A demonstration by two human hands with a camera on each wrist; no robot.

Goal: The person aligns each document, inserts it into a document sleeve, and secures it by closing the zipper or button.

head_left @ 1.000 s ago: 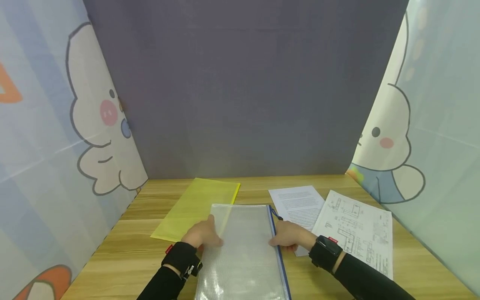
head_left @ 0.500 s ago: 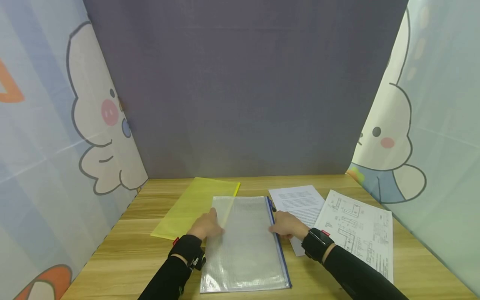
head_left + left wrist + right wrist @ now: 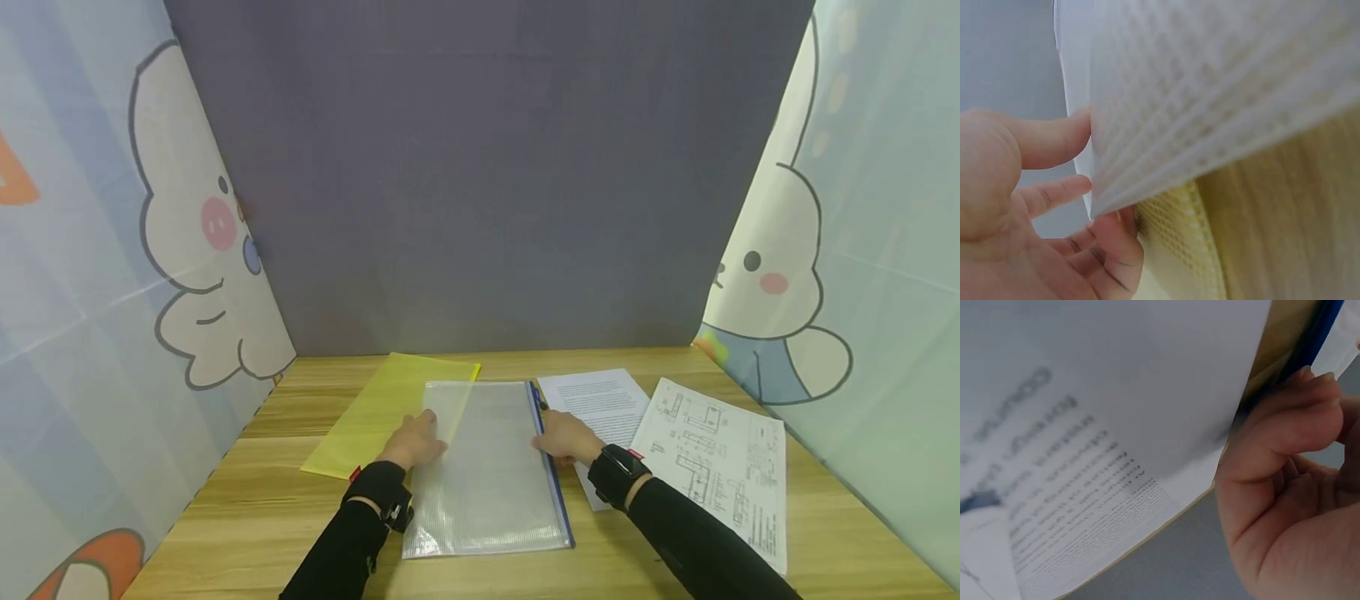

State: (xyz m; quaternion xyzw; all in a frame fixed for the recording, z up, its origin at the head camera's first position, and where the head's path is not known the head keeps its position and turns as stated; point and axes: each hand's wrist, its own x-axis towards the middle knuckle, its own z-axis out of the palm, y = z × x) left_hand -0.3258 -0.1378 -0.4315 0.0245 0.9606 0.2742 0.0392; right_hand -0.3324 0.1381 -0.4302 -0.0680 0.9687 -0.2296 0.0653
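Observation:
A clear, mesh-textured zip document pouch [image 3: 487, 500] is in front of me in the head view, with a blue zipper edge [image 3: 560, 504] down its right side. My left hand [image 3: 414, 442] pinches the pouch's left edge. The left wrist view shows the thumb above that edge and curled fingers below it. At the upper right, my right hand [image 3: 566, 435] grips the blue edge between thumb and bent fingers; the right wrist view has these fingers [image 3: 1297, 428] beside the blue strip [image 3: 1319, 344]. A dark zipper pull [image 3: 543, 406] sits just above this hand.
A translucent yellow folder [image 3: 360, 425] lies at the left, its right part overlapped by the pouch. Right of the pouch are a sheet of printed text [image 3: 596, 400] and, partly over it, a sheet with technical drawings [image 3: 701, 454]. A grey panel [image 3: 480, 183] stands behind the table.
Both hands have moved away from me with the pouch, toward the table's back. Its near edge has come into the head view. The yellow folder and the sheets have stayed put.

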